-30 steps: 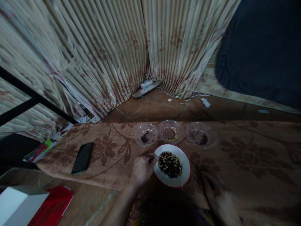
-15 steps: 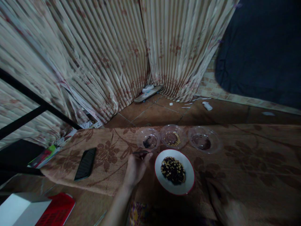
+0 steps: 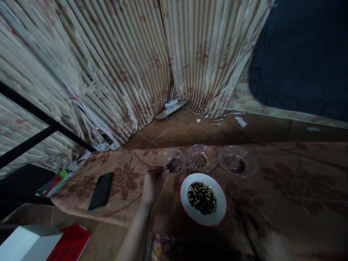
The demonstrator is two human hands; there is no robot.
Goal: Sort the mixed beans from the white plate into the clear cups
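Observation:
My left hand (image 3: pixel 153 186) is closed around slim, dark tweezers (image 3: pixel 157 169), whose tip points at the left clear plastic bowl (image 3: pixel 164 158). In that bowl lies a small heap of black beans (image 3: pixel 170 166). A middle clear bowl (image 3: pixel 214 156) holds pale yellow beans (image 3: pixel 203 162), and a right clear bowl (image 3: pixel 251 165) holds dark reddish beans (image 3: pixel 240 166). Nearer to me stands a white bowl with a red rim (image 3: pixel 187 208), with mixed black and yellow beans (image 3: pixel 201 197) inside. My right hand (image 3: pixel 262 232), dim and blurred, rests right of the white bowl; its fingers are unclear.
A brown flowered cloth (image 3: pixel 288 174) covers the table. At the left lies a black phone (image 3: pixel 101 191). A white box (image 3: pixel 29 241) and a red packet (image 3: pixel 72 241) are on the floor at lower left. Behind hang striped curtains (image 3: pixel 130 65).
My left hand has moved left and slightly away from me with the tweezers, from beside the white bowl toward the black beans' bowl. My right hand stays about where it was.

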